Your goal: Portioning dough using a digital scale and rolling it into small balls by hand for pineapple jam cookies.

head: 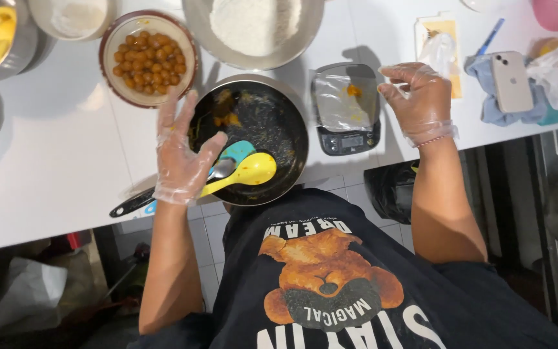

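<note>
Gloved hands hovering over a nearly emptied dark pan [253, 129] at the edge of a white desk [53, 155].

The left hand [179, 155] is spread flat with its fingers apart, its thumb just above the handles of a yellow spoon [250, 171] and a teal spatula [237, 152] that lie inside the pan, gripping neither. The right hand [421, 100] is loosely curled and holds nothing, raised beside a small scale [347, 106] wrapped in clear film, probably to keep it clean. A bowl of orange-brown balls [148, 58] and a bowl of flour [253, 26] stand just behind the pan, within easy reach. A phone [510, 81] lies on a blue cloth, well apart from the food.
</note>
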